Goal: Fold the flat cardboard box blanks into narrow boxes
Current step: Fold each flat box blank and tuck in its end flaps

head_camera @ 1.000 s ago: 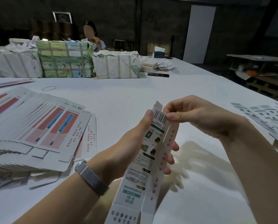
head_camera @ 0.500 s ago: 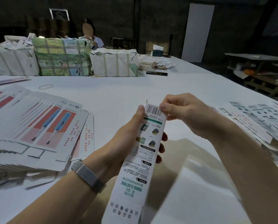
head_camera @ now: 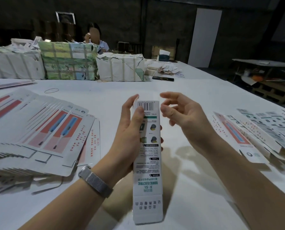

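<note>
A narrow white box (head_camera: 147, 170) with a barcode at its far end and green lettering stands lengthwise in front of me, held above the white table (head_camera: 155, 90). My left hand (head_camera: 130, 130) grips its upper half, thumb across the printed face and fingers curled behind. Just to the right of the box's far end, my right hand (head_camera: 183, 117) hovers with loosely spread fingers and holds nothing. A fanned stack of flat blanks (head_camera: 39, 133) with red and blue prints lies on the left. Several folded boxes (head_camera: 254, 131) lie on the right.
Strapped paper-wrapped bundles (head_camera: 68, 61) line the far side of the table, with a person (head_camera: 95, 37) seated behind them. A dark phone (head_camera: 162, 78) and loose papers (head_camera: 169, 70) lie beyond. A rubber band (head_camera: 51, 90) rests on the table. A low rack (head_camera: 267, 77) stands at the right.
My right hand has let go of the box's far end and drawn off to the right, fingers spread. The box has turned straighter and its far end now looks closed.
</note>
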Motion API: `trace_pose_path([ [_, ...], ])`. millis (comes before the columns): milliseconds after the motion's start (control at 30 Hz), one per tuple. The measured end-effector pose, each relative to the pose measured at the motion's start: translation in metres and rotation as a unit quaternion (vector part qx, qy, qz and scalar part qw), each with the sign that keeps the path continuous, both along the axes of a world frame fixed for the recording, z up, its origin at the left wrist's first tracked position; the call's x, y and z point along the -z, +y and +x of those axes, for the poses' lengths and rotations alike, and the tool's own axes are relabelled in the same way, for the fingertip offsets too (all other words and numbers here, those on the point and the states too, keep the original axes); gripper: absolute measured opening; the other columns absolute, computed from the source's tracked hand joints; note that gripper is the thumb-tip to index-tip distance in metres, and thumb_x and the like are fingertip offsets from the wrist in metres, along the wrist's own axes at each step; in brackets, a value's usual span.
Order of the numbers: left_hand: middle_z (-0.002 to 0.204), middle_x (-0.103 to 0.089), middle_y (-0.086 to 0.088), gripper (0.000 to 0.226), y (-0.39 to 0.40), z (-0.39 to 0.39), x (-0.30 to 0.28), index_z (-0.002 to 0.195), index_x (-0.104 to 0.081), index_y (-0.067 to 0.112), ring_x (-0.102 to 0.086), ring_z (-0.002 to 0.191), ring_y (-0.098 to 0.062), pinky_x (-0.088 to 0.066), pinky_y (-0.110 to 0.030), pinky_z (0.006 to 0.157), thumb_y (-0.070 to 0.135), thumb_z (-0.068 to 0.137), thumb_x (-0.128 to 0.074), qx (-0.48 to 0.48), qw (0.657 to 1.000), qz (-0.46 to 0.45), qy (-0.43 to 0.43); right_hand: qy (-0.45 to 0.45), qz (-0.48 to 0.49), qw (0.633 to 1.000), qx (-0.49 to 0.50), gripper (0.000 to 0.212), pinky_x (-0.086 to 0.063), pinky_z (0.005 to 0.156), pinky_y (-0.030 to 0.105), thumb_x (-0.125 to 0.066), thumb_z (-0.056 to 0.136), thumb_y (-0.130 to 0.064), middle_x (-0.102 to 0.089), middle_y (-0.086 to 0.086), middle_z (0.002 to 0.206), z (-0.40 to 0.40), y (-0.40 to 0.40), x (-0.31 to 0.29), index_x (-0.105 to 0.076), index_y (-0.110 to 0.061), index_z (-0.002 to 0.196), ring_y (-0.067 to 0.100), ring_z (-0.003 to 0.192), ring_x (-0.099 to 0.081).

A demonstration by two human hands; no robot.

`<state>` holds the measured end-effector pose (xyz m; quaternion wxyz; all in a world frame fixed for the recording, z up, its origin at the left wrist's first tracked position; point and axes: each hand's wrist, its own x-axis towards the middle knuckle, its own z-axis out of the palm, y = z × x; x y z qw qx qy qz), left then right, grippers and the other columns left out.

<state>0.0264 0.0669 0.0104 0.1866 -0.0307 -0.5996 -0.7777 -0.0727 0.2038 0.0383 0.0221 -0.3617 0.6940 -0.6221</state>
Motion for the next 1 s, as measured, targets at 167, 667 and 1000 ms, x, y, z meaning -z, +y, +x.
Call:
trace_pose_path([
  [167, 0.085, -0.070, -0.007, 0.038, 0.0005, 0.0013, 0.0002, 0.125, -0.045, 0.041, -0.069, 0.064, -0.027, -0.057, -0.035, 0.053, 0.054, 0.089, -0.044, 0.002, 1.000, -0.014, 0.013, -0.012, -0.015, 0.999, -0.047, 0.026, -0.050, 0.067, 0.030, -0.061, 0.087, -0.034, -0.065, 0.012, 0.110, 0.0050, -0.0077, 0.0067, -0.066, -0.032, 0.113, 0.025, 0.089, -0.063],
  [667, 0.083, -0.070, -0.002, 0.026, -0.0043, -0.0035, 0.0009, 0.124, -0.042, 0.048, -0.072, 0.069, -0.028, -0.058, -0.036, 0.056, 0.054, 0.099, -0.038, 0.032, 0.997, -0.070, -0.010, -0.031, -0.069, 0.992, -0.102, 0.018, -0.052, 0.073, 0.031, -0.051, 0.092, -0.025, -0.069, -0.001, 0.088, 0.0079, -0.0104, 0.0120, -0.062, -0.014, 0.101, 0.023, 0.081, -0.061],
  [1000, 0.082, -0.072, -0.005, 0.032, -0.0013, -0.0033, 0.0014, 0.130, -0.030, 0.065, -0.070, 0.068, -0.030, -0.058, -0.037, 0.056, 0.047, 0.104, -0.038, 0.036, 0.998, -0.044, -0.015, -0.058, -0.126, 0.987, -0.076, 0.038, -0.046, 0.096, 0.061, -0.060, 0.081, -0.011, -0.065, -0.001, 0.097, 0.0069, -0.0097, 0.0081, -0.059, -0.029, 0.114, 0.029, 0.097, -0.061],
])
